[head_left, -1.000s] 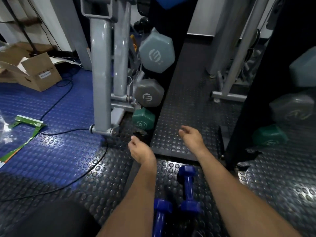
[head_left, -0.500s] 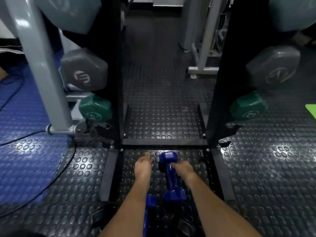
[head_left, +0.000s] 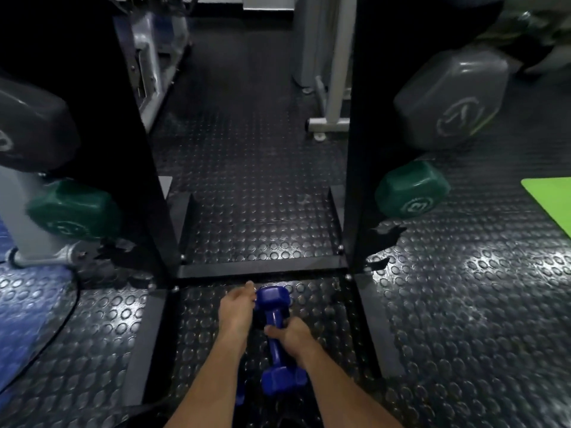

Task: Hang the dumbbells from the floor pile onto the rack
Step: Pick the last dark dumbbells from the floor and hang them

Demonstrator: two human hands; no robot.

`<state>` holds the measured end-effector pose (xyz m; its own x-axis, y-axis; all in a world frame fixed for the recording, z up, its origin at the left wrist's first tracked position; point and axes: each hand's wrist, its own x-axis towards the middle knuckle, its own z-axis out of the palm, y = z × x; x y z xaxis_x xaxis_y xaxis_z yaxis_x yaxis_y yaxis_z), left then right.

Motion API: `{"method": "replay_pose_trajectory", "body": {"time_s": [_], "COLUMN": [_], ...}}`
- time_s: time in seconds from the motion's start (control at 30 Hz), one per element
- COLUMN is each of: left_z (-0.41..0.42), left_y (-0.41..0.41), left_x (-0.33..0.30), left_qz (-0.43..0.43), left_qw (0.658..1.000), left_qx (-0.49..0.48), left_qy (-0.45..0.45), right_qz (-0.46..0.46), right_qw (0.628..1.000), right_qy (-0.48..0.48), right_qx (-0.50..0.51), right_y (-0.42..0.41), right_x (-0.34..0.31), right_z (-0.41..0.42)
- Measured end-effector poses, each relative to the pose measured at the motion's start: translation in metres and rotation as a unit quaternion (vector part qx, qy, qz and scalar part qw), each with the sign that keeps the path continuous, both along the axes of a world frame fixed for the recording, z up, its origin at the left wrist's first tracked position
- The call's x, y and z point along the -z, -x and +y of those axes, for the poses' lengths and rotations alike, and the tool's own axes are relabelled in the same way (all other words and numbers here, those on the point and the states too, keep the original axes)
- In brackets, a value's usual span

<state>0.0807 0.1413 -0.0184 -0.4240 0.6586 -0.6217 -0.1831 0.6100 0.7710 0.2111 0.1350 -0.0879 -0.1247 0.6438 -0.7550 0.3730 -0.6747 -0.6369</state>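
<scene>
A blue dumbbell (head_left: 276, 338) lies on the studded black floor just in front of the black rack's base bar (head_left: 262, 268). My right hand (head_left: 292, 336) grips its handle, thumb over the bar. My left hand (head_left: 237, 310) lies flat beside the dumbbell's far head, its fingers straight and touching it. A second blue dumbbell (head_left: 239, 393) is mostly hidden under my left forearm. On the rack hang green dumbbells (head_left: 411, 189) (head_left: 74, 210) and grey ones (head_left: 451, 103) (head_left: 31, 131) on both sides.
The rack's two black uprights (head_left: 364, 149) stand left and right, with open floor between them. A grey machine frame (head_left: 333, 88) stands behind. A cable (head_left: 66, 316) curves over the blue floor at left. A green mat (head_left: 553, 199) lies at right.
My view has dropped and closed in on the rack base. My right hand has closed round the blue dumbbell's handle, and my left hand has moved up against its far head.
</scene>
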Motion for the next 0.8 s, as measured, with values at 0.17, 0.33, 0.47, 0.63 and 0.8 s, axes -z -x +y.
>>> {"method": "replay_pose_trajectory", "body": {"time_s": [0.17, 0.33, 0.47, 0.63, 0.8], "left_z": [0.013, 0.021, 0.041, 0.067, 0.067], "left_y": [-0.003, -0.027, -0.063, -0.105, -0.145], "left_x": [-0.007, -0.014, -0.039, -0.083, -0.104], "left_qz": [0.000, -0.025, -0.029, -0.071, -0.121], "left_qw": [0.999, 0.998, 0.997, 0.983, 0.960], "left_qx": [-0.038, -0.045, 0.008, 0.058, 0.123], "left_qy": [-0.015, -0.038, -0.069, -0.161, -0.222], "right_qz": [0.027, 0.058, 0.065, 0.041, 0.040], "right_qw": [0.999, 0.995, 0.987, 0.980, 0.966], "right_qy": [-0.008, -0.046, -0.080, -0.105, -0.114], "right_qx": [0.022, 0.070, 0.124, 0.163, 0.229], "right_y": [-0.011, -0.058, -0.109, -0.171, -0.211], "right_x": [-0.007, -0.028, -0.051, -0.089, -0.128], "right_z": [-0.006, -0.004, -0.007, -0.025, -0.024]}}
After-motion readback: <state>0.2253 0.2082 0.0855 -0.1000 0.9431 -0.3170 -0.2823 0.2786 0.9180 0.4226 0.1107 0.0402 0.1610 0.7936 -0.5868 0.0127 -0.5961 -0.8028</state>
